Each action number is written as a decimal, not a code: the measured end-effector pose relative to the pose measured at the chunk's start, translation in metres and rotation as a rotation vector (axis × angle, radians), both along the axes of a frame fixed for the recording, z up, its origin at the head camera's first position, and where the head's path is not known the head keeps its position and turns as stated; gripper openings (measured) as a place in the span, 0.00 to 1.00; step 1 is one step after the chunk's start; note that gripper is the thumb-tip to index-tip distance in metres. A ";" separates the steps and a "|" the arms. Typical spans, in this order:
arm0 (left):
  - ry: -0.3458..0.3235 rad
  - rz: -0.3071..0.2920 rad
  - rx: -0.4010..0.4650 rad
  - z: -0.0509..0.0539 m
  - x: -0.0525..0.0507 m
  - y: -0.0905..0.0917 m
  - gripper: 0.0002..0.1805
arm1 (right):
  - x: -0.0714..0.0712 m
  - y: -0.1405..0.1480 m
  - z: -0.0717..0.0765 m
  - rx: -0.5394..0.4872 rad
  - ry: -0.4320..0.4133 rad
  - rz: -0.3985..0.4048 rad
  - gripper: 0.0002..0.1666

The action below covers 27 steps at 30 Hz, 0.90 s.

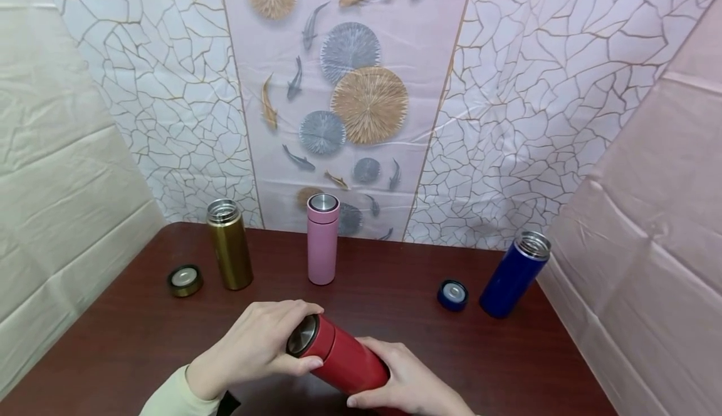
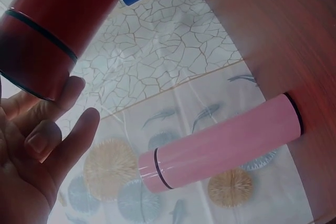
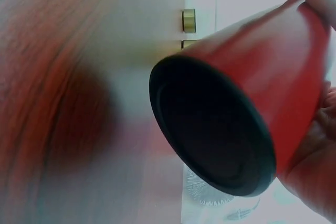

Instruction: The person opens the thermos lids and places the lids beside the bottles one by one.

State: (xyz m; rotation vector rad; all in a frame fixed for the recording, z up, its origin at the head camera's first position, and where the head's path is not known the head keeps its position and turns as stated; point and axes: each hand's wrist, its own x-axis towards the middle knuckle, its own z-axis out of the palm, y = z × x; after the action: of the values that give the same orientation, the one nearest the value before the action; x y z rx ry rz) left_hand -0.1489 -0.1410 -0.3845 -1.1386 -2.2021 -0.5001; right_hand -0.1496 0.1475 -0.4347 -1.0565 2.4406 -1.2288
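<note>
A red thermos bottle (image 1: 352, 361) is held tilted above the table, its capped end up and to the left. My left hand (image 1: 256, 344) grips the red cap (image 1: 323, 336), thumb on the near side and fingers over the far side. Around the lower body curls my right hand (image 1: 403, 378). In the right wrist view the black base (image 3: 212, 129) of the bottle faces the camera, off the tabletop. A thin dark seam shows between cap and body, so the cap sits on the bottle. Behind the hands stands a pink thermos (image 1: 322, 247) with its cap on.
At the left an uncapped gold thermos (image 1: 230, 250) stands beside its gold cap (image 1: 185, 280). On the right an uncapped blue thermos (image 1: 510, 278) has its blue cap (image 1: 453, 295) next to it. The dark red-brown table (image 1: 389, 278) ends at a patterned backdrop (image 1: 485, 153).
</note>
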 end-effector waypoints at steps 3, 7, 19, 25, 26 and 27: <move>0.003 0.000 0.003 0.000 0.000 0.002 0.30 | 0.000 0.001 0.000 0.006 0.020 -0.021 0.36; 0.008 -0.009 0.019 -0.002 0.000 0.004 0.29 | 0.001 0.002 0.001 0.010 -0.014 -0.039 0.36; -0.131 0.083 0.083 -0.006 -0.001 0.012 0.24 | 0.004 0.002 0.003 0.113 0.222 -0.231 0.42; -0.408 0.333 0.141 -0.001 -0.003 0.015 0.19 | -0.004 -0.003 0.013 0.179 0.363 -0.341 0.46; -0.434 0.350 0.132 0.003 -0.003 0.015 0.20 | -0.005 -0.004 0.015 0.177 0.356 -0.338 0.47; -0.463 0.351 0.121 0.007 -0.003 0.014 0.21 | -0.005 -0.004 0.016 0.171 0.341 -0.334 0.47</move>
State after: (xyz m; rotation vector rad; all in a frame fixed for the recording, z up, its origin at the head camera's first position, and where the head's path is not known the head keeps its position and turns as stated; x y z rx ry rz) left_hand -0.1520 -0.1266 -0.3776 -0.5892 -2.6490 -0.7880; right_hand -0.1549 0.1440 -0.4184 -0.8971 3.0198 -0.9596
